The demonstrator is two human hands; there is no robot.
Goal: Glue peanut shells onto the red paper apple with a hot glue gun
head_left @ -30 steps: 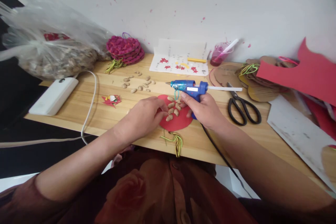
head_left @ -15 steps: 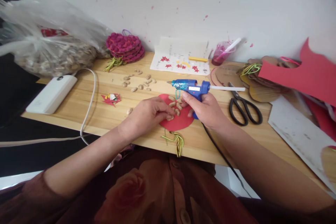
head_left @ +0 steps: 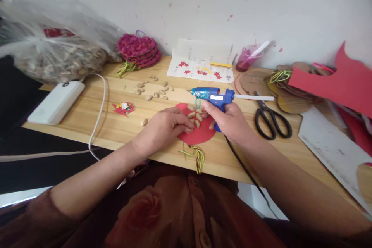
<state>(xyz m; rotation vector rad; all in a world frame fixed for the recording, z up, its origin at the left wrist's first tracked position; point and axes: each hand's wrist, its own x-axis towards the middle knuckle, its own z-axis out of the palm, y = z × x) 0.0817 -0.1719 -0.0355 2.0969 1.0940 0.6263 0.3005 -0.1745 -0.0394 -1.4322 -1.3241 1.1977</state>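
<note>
A red paper disc lies on the table with several peanuts arranged on it. A teal loop shows at its top edge and a yellow-green tassel hangs from its bottom. My left hand rests over the disc's left side, its fingertips closed on a peanut against the paper; the fingers partly cover it. A blue glue gun is gripped in my right hand, nozzle toward the left and a white glue stick out of its back. Some right fingers touch the disc's right side.
Loose peanuts lie beyond my left hand, near paper scraps. Black scissors and cardboard shapes are to the right. A power bank, plastic bag and pink decorations stand left. A cup stands behind.
Both hands stay almost where they were, the left fingertips still pressed on the peanut. The whole view has shifted very slightly.
</note>
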